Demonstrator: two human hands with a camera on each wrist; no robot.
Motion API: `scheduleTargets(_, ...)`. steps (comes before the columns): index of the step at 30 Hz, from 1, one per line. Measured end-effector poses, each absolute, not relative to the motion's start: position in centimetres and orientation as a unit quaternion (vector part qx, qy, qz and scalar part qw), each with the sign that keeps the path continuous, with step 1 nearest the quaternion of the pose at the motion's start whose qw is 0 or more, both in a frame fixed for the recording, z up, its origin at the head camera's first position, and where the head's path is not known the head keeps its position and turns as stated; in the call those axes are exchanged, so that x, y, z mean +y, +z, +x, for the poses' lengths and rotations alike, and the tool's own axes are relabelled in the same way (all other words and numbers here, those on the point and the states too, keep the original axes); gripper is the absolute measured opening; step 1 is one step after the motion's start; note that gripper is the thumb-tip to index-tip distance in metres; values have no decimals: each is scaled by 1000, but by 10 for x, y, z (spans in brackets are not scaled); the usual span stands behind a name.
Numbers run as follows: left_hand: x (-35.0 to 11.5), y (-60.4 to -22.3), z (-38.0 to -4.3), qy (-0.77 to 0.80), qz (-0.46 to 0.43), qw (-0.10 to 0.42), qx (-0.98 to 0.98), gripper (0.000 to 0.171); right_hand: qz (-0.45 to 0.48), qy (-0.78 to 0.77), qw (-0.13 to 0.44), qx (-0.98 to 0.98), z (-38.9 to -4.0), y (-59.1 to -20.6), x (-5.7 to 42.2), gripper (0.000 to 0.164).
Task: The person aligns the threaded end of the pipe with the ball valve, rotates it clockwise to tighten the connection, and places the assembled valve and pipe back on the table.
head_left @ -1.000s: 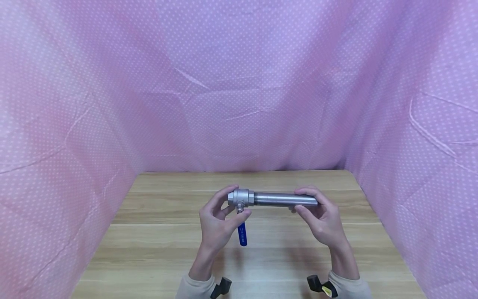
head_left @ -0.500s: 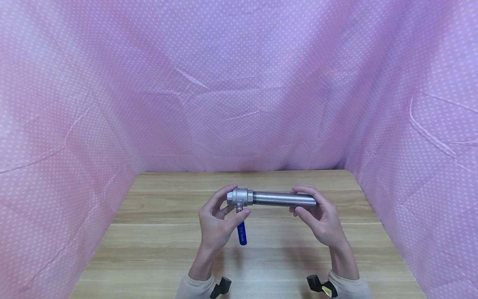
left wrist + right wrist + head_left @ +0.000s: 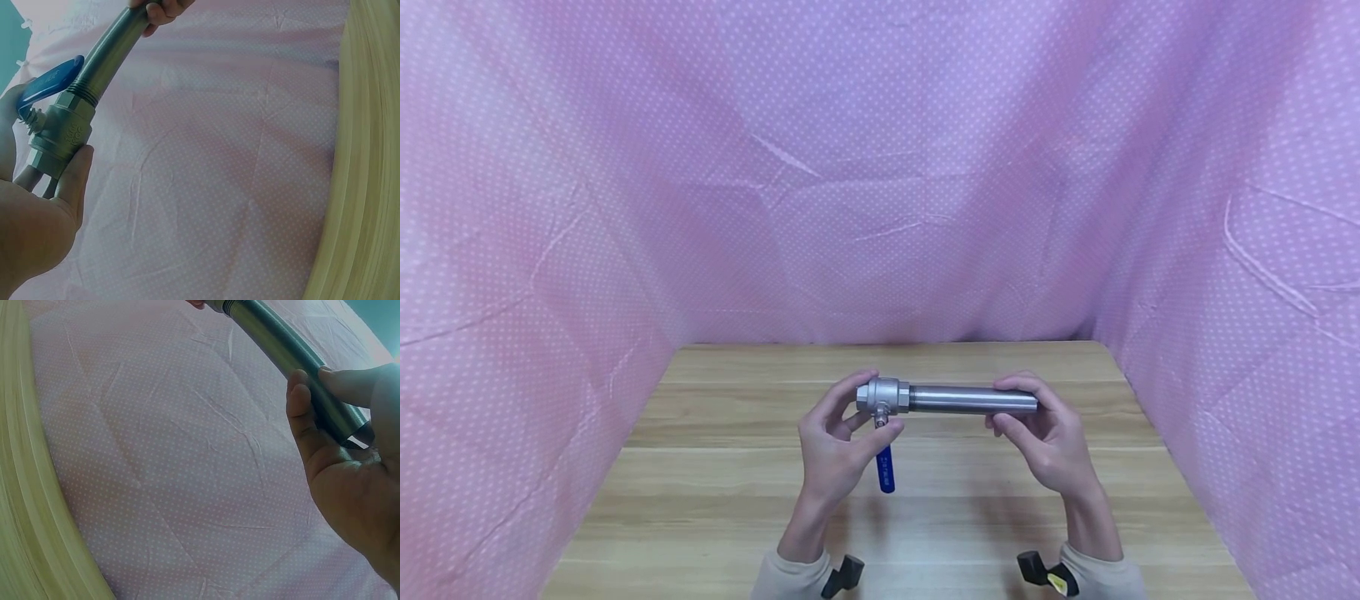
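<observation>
A metal ball valve (image 3: 886, 395) with a blue lever handle (image 3: 886, 471) is joined to a threaded steel pipe (image 3: 958, 399), held level above the table. My left hand (image 3: 838, 454) grips the valve body, thumb by the base of the lever; in the left wrist view, fingers support the valve (image 3: 59, 134) from below. Around the pipe's free right end my right hand (image 3: 1051, 446) curls, fingertips on top and thumb on the near side. The right wrist view shows the pipe (image 3: 300, 362) between thumb and fingers, its open end near the palm. Some threads show beside the valve.
A light wood table (image 3: 737, 500) lies beneath the hands. Pink polka-dot cloth (image 3: 880, 208) hangs behind it and along both sides. Each wrist carries a black strap mount, such as the one (image 3: 1032, 568) on the right.
The right hand's fingers shift slightly along and around the pipe's end. The left hand and the valve stay nearly still, with the lever pointing toward me throughout.
</observation>
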State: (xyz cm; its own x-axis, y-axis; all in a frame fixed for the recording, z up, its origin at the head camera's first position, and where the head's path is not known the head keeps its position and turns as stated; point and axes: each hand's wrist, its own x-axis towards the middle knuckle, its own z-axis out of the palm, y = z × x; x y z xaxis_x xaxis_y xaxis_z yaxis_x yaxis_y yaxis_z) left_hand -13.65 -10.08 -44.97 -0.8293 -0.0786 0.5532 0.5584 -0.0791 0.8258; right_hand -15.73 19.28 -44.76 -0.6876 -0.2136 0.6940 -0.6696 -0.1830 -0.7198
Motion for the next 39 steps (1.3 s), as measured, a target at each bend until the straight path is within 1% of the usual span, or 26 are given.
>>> scheduleTargets(5, -101, -449, -136, -709, -188, 225, -642, 67, 324, 660, 176, -654, -154, -448, 195, 44)
scheduleTargets(10, -100, -449, -137, -710, -190, 229, -639, 67, 294, 642, 182, -685, -153, -448, 196, 41)
scheduleTargets(14, -100, -449, -137, -712, -189, 231, -635, 67, 308, 640, 183, -679, -155, -448, 196, 43)
scheduleTargets(18, -100, -448, -137, -714, -185, 232, -634, 67, 340, 655, 172, -653, -157, -447, 195, 52)
scheduleTargets(21, -101, -448, -137, -713, -183, 233, -636, 67, 362, 673, 160, -625, -158, -446, 195, 56)
scheduleTargets(28, -101, -448, -136, -709, -186, 234, -639, 67, 369, 688, 168, -602, -159, -447, 193, 45)
scheduleTargets(39, -101, -448, -136, -704, -189, 239, -642, 68, 314, 666, 190, -650, -157, -450, 194, 35)
